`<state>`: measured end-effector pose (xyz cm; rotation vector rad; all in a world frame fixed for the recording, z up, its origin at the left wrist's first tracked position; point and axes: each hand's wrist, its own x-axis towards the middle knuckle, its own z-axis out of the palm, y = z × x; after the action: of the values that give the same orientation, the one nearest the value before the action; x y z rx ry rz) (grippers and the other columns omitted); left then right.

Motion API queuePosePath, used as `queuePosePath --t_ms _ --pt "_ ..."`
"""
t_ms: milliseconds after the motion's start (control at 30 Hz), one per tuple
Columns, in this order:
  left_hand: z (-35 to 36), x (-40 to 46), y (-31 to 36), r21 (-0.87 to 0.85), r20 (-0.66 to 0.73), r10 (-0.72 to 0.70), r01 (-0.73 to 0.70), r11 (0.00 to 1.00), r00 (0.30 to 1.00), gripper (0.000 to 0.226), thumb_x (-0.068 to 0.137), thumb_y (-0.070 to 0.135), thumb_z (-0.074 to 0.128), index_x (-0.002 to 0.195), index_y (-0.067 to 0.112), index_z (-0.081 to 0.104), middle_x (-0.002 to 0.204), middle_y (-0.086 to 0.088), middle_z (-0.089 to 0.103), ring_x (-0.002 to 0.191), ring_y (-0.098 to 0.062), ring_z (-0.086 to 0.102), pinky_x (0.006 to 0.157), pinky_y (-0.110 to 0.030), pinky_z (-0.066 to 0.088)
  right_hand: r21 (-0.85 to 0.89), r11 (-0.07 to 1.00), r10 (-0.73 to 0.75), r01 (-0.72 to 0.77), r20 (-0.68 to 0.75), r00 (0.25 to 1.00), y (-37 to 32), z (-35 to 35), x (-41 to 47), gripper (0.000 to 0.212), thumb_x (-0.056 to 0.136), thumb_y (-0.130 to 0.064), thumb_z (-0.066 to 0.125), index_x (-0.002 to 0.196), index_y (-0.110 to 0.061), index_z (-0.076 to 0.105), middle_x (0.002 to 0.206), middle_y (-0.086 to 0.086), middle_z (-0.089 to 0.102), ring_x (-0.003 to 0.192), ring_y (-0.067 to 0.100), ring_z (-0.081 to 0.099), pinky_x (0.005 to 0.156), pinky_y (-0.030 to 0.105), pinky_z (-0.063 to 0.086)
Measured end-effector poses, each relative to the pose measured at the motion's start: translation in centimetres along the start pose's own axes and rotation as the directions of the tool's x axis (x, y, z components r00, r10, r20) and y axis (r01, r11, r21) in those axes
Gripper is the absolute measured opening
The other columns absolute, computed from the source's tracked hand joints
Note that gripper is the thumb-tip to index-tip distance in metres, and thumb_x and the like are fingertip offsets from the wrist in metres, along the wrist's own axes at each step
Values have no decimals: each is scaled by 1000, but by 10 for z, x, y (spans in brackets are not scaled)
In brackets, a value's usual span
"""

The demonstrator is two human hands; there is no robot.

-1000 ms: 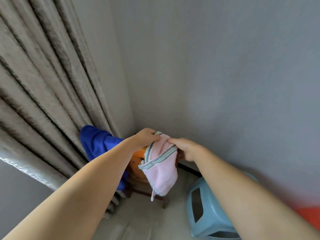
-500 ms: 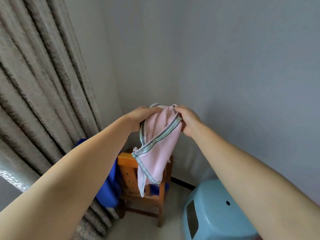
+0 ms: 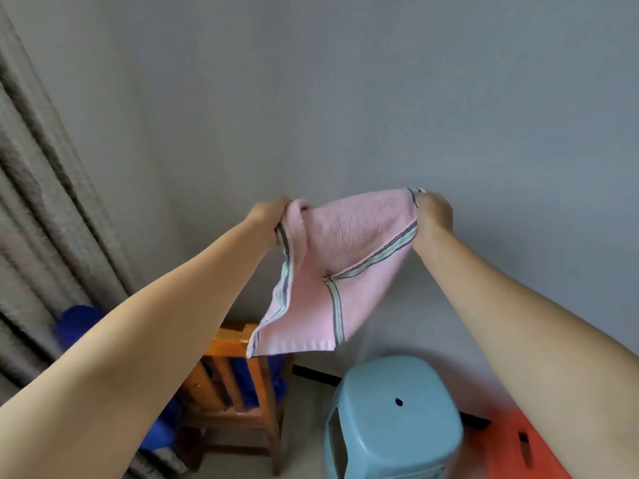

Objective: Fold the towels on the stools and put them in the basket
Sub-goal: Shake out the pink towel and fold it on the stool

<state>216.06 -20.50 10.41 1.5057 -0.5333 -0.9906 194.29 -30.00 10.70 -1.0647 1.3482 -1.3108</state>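
A pink towel (image 3: 340,267) is held up in front of the grey wall (image 3: 345,98), pinched at its upper corners by the left hand (image 3: 268,216) and right hand (image 3: 434,212). Below stand a blue stool (image 3: 394,420) and a wooden chair (image 3: 235,385); a curtain (image 3: 41,202) borders the left.

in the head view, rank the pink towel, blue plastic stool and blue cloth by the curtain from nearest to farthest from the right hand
1. pink towel: gripped at its corner by the right hand, spread leftward to the left hand.
2. blue plastic stool: below the hand, on the floor.
3. blue cloth: far left by the curtain, beyond the wooden chair.
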Motion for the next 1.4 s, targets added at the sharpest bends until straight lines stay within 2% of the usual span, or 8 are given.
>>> queuePosePath --t_ms 133,267,600,767,867,967,1167,1400 --pt "56 -15 -5 14 66 14 -15 1000 998 14 87 19 59 80 9 67 91 -10 70 81 -24 66 88 -38 55 227 924 263 -309 213 941 1 -46 11 29 83 -12 36 55 -17 32 50 2 38 53 19 38 54 22 35" --pt "98 -26 -3 -12 107 -15 17 1000 994 22 93 19 49 77 14 63 78 -2 65 71 -17 61 73 -29 52 -148 850 520 -505 390 760 34 -98 21 45 89 -52 51 62 -17 56 55 5 65 65 21 60 68 28 48" --pt "131 -35 -23 399 250 -114 5 917 961 29 78 20 67 104 7 70 102 -10 72 91 -23 68 84 -33 55 -534 755 653 -381 562 507 69 -130 25 26 93 -23 54 79 -6 68 75 6 73 75 20 68 65 26 52" --pt "136 -36 -36 323 239 -27 -54 945 971 16 85 13 54 79 14 69 82 -4 67 79 -20 62 71 -27 52 -558 717 695 -419 525 490 100 -131 28 49 92 -47 53 120 -8 63 119 8 67 114 23 61 92 32 49" --pt "152 -42 -46 239 288 10 -82 968 957 19 91 21 54 81 13 67 82 -6 67 78 -21 63 70 -27 51 -567 674 738 -473 538 407 126 -127 10 46 91 -47 53 97 -5 69 94 8 75 99 23 65 82 31 50" --pt "165 -47 -58 249 259 18 -85 965 966 25 95 28 48 84 12 63 80 -5 65 73 -19 61 69 -27 51 -494 666 741 -559 524 419 139 -121 -11 33 96 -28 51 84 -1 64 66 8 73 83 24 60 71 33 47" --pt "131 -19 -81 348 -11 59 -52 936 998 35 95 29 39 101 2 60 100 -17 61 94 -29 57 83 -34 45 88 789 526 -608 415 742 143 -115 4 28 91 -37 58 81 -13 68 73 5 72 77 21 62 67 31 49" --pt "101 6 -134 481 -99 189 -119 868 977 26 96 16 35 76 4 47 70 -9 43 68 -24 37 61 -35 32 214 946 216 -243 142 966 143 -153 41 25 87 -40 55 84 -18 68 104 7 68 100 24 63 95 42 49"
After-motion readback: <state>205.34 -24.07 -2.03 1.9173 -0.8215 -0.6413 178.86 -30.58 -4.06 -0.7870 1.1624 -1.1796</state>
